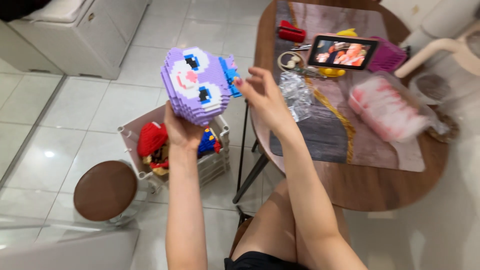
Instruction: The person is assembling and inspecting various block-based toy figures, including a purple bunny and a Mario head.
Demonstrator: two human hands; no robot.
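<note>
Purple brick head point(195, 85) in left hand point(181, 131) (fingers wrapped)

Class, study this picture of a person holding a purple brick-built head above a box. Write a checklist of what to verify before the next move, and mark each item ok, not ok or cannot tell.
1. Left hand supports the purple brick head from below: ok.
2. Right hand touches the blue piece at the model's side: ok.
3. Blue piece firmly attached: cannot tell.
4. Model held clear of the table: ok.
5. White box with red and blue brick figures lies below the model: ok.
6. Stool stands apart from the box: ok.
</note>
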